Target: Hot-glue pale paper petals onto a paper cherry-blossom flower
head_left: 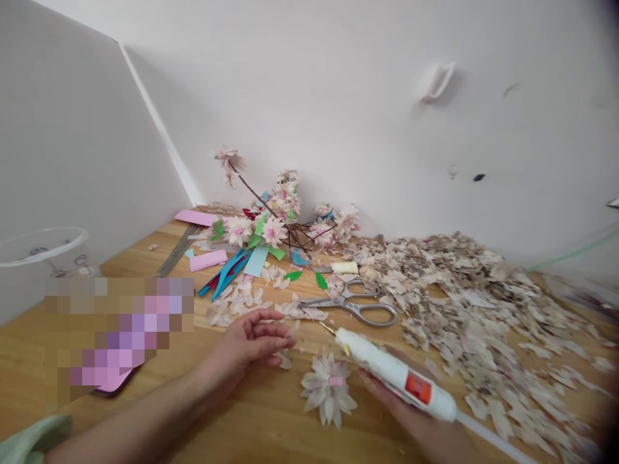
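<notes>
My left hand (256, 340) is just above the table, its fingers curled toward the thumb. A thin translucent petal (292, 330) shows at its fingertips. My right hand (411, 415) is wrapped round a white glue gun (387, 367) with an orange switch, its metal nozzle pointing left toward my left fingertips. Between the hands a whitish petal flower (322, 399) lies on the table, with a small pink piece at its centre. Grey-handled scissors (358, 306) lie partly spread behind the glue gun's nozzle. Loose petals (246, 299) are scattered past my left hand.
A large heap of dry petals (459, 283) covers the right side. Branches with finished flowers (273, 232) lean at the back wall. Blue strips (229, 270) and pink paper (207, 260) lie at back left. A clear plastic cup (48, 248) stands far left, near a blurred pinkish object (130, 341).
</notes>
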`<state>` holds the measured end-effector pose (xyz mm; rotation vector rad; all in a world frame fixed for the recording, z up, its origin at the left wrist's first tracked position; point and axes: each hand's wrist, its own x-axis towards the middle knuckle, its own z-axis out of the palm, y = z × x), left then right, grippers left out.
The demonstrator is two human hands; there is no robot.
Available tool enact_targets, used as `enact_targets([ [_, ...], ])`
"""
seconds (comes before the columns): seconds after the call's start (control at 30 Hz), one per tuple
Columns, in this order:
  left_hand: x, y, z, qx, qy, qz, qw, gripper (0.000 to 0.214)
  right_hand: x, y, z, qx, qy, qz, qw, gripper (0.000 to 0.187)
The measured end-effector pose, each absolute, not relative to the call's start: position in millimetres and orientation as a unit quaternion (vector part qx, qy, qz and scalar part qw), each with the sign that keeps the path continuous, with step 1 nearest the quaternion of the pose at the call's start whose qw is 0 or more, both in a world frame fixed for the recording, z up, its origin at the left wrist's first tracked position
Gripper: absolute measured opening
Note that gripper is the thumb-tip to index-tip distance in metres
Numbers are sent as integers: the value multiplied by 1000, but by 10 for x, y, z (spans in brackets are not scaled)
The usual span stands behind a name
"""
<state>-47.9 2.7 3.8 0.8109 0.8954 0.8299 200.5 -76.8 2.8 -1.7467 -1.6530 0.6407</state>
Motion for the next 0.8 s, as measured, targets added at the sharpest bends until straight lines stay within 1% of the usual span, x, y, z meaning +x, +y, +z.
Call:
enact_targets([
  [0.17,-456,18,2,380,404,376,743,50,1892,-791,3,-640,-664,197,331,33],
  [0.37,-455,28,-5,414,396,364,734,54,1898,-814,-32,-599,-696,176,354,35],
  [0.47,-454,30,-26,431,385,367,729,52,1920,-808,-63,-587,-702,175,364,32],
  [0.57,-447,26,-51,441,370,371,729,49,1925,-810,-73,-601,-692,192,351,30],
  [0.7,-435,23,-65,445,353,374,733,47,1925,-818,-72,-606,-680,225,345,34],
  [0.8,-431,24,-60,442,355,375,733,47,1933,-815,-108,-612,-670,222,356,38],
])
